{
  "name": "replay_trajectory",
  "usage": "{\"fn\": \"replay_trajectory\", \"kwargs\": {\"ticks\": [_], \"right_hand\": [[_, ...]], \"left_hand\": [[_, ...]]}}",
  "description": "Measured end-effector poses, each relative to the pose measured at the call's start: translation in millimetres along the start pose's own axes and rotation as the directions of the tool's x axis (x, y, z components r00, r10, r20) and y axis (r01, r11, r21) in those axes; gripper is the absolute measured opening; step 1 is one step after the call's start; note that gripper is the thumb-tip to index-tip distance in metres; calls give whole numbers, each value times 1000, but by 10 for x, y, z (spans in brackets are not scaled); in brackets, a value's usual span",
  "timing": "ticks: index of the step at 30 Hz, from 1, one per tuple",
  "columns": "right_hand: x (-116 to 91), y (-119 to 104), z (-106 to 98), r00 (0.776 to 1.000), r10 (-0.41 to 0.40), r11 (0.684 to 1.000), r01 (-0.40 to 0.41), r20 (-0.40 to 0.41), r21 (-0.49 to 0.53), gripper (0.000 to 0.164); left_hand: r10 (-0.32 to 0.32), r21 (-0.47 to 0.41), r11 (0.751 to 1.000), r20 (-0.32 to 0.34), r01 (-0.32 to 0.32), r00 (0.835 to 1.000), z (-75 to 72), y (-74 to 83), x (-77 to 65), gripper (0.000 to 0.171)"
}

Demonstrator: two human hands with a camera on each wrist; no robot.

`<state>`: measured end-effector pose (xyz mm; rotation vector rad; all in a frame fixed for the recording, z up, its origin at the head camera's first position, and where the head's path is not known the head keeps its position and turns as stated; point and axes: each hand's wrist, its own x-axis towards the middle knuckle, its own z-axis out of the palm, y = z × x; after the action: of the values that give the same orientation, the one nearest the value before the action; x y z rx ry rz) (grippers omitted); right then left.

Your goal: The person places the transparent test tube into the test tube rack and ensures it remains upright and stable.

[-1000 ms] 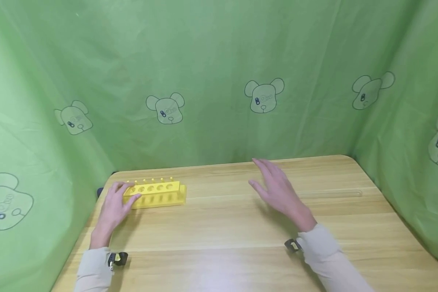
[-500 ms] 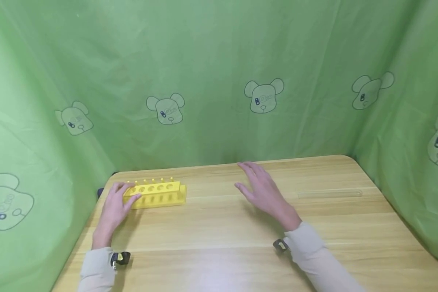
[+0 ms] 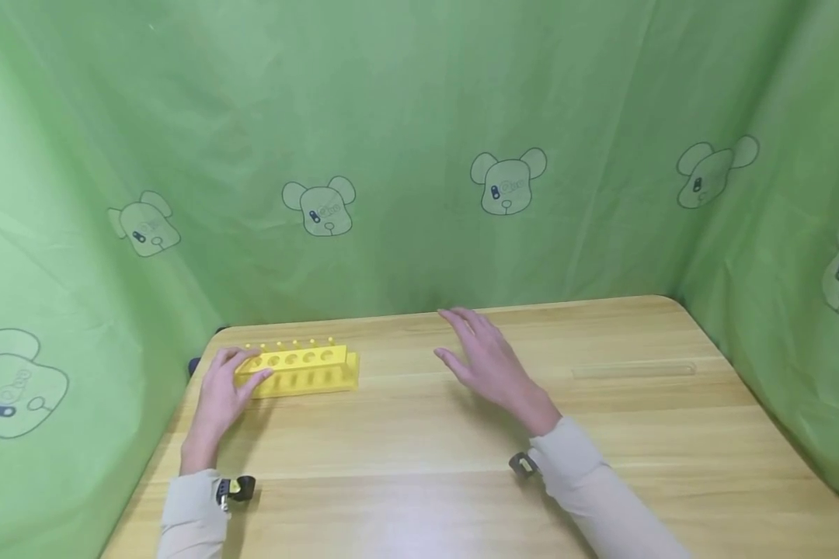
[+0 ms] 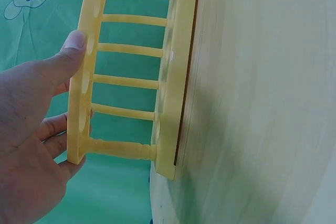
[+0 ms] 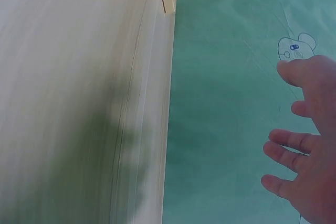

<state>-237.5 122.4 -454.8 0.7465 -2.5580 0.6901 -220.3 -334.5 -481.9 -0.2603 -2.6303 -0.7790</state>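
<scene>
A yellow test tube rack [image 3: 301,365] with a row of holes and a row of pegs stands upright at the table's left. My left hand [image 3: 217,394] holds its left end. In the left wrist view, the thumb [image 4: 76,43] presses one side of the rack's upper plate [image 4: 77,98] while fingers curl behind it. My right hand [image 3: 485,359] hovers over the table right of the rack, fingers spread and holding nothing. To the right of that hand, a clear test tube [image 3: 632,372] lies flat, its rounded end pointing right.
The wooden table [image 3: 405,435] has green curtains [image 3: 405,256] with printed bear heads close behind it and along both sides. The rack also shows at the top of the right wrist view.
My right hand has moved left, away from the test tube and toward the rack, uncovering the tube's left end. The left hand keeps its hold, and the rack has not moved.
</scene>
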Motion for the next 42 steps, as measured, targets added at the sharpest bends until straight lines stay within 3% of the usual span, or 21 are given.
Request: {"fn": "replay_trajectory", "kwargs": {"ticks": [17, 24, 42], "right_hand": [[144, -151, 150, 999, -34, 999, 34, 30, 2, 66], [196, -210, 220, 997, -76, 997, 76, 6, 7, 65], [310, -367, 367, 996, -79, 997, 79, 30, 16, 63]], "left_hand": [[-23, -19, 1000, -2, 23, 1000, 5, 27, 14, 47], [-34, -26, 999, -13, 34, 999, 10, -6, 4, 47], [-39, -44, 998, -6, 39, 999, 6, 2, 1, 47]]}}
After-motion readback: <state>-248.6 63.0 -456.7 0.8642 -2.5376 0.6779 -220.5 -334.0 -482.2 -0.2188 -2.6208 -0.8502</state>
